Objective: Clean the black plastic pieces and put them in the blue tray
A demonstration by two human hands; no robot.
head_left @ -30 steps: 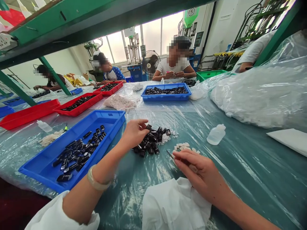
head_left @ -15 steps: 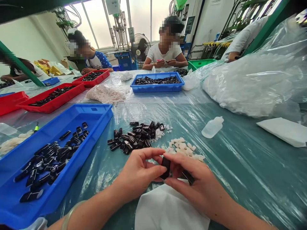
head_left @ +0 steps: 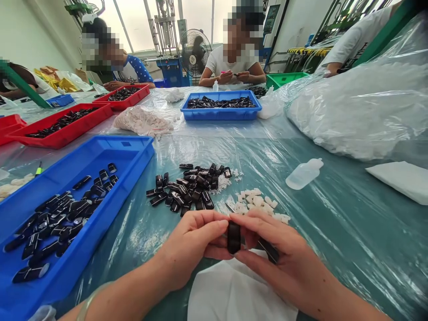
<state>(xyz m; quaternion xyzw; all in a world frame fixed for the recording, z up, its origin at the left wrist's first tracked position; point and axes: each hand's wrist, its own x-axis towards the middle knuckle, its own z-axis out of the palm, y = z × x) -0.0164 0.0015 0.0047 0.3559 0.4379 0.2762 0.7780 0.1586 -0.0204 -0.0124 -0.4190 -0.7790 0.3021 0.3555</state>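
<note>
My left hand [head_left: 192, 245] and my right hand [head_left: 277, 263] meet low in the middle and pinch one small black oblong part [head_left: 233, 237] between their fingertips. A thin dark tool [head_left: 269, 250] also lies in the fingers of my right hand. Just beyond the hands is a loose pile of black parts [head_left: 189, 187], and to its right a scatter of small white pieces [head_left: 259, 203]. A white cloth [head_left: 234, 294] lies under my hands.
A blue tray [head_left: 100, 154] with several black parts is at the left. A small plastic bottle [head_left: 303, 174] lies at the right, a large clear bag [head_left: 361, 107] behind it. Farther off are another blue tray [head_left: 219, 113], red trays [head_left: 63, 133] and seated people.
One second ago my left hand was reaching into the black pile. It came back with one part and both hands now hold it. The view tilted and the hands shifted slightly lower.
</note>
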